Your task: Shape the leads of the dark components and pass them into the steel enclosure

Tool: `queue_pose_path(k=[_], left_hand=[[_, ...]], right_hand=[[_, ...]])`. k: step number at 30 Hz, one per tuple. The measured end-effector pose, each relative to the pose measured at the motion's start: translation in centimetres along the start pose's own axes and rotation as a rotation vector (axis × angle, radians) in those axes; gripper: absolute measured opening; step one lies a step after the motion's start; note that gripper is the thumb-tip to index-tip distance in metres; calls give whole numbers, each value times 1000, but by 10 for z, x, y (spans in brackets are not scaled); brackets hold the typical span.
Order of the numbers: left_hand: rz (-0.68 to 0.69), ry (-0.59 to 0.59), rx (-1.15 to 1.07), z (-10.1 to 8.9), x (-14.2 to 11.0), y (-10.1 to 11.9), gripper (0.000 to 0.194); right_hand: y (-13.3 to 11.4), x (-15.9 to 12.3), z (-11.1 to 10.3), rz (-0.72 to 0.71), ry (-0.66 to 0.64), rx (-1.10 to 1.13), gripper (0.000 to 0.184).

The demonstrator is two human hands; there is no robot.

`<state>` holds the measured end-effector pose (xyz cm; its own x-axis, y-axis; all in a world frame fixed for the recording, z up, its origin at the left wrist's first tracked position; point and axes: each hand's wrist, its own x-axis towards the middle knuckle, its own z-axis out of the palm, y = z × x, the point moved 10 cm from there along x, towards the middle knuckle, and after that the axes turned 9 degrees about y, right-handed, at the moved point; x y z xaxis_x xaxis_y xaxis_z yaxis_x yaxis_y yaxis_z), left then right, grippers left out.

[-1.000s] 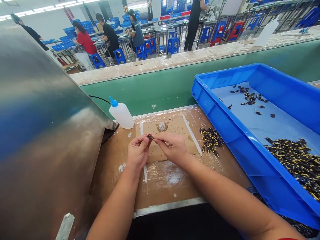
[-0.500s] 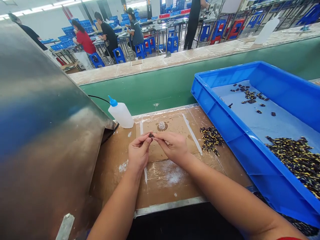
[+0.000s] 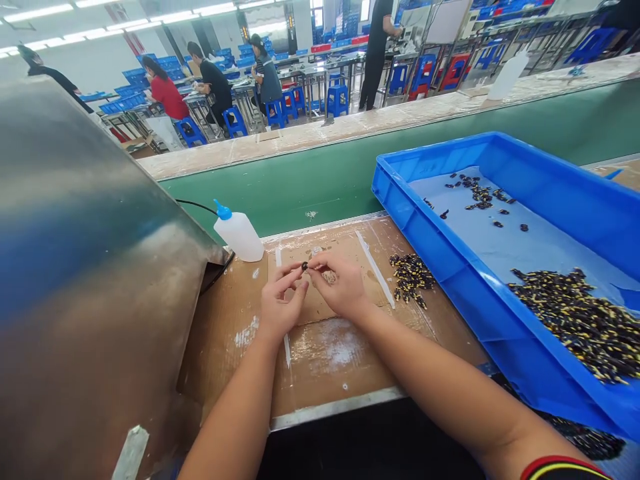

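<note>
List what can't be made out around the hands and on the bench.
Small dark part: head view, too small, partly covered by the fingertips of the left hand and right hand; which hand holds it is unclear.
Black-and-yellow parts: head view, single pieces too small to tell.
Blue plastic crate: head view, cut off by the right edge.
Left side of the bench: head view, hidden by the curved steel panel.

The left forearm (image 3: 235, 413) and right forearm (image 3: 440, 393) angle in from the bottom, across the counter's near edge (image 3: 335, 408), bringing both hands close together. The right hand (image 3: 340, 288) curls, thumb and forefinger pinched. The left hand (image 3: 281, 303) faces it, its forefinger (image 3: 293, 270) reaching their tips. A striped cuff (image 3: 563, 470) circles the right arm.
</note>
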<state>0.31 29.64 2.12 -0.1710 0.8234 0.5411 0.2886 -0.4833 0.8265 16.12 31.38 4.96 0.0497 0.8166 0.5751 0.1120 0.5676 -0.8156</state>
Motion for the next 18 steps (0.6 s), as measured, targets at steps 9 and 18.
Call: queue_pose_path(k=[9,18], left_hand=[[41,49,316,-10,6,2,22],[9,103,379,-16,2,4,29]], right_hand=[[16,11,-8,156,39,225,17],[-52,-111,-80,218,-160,79,26]])
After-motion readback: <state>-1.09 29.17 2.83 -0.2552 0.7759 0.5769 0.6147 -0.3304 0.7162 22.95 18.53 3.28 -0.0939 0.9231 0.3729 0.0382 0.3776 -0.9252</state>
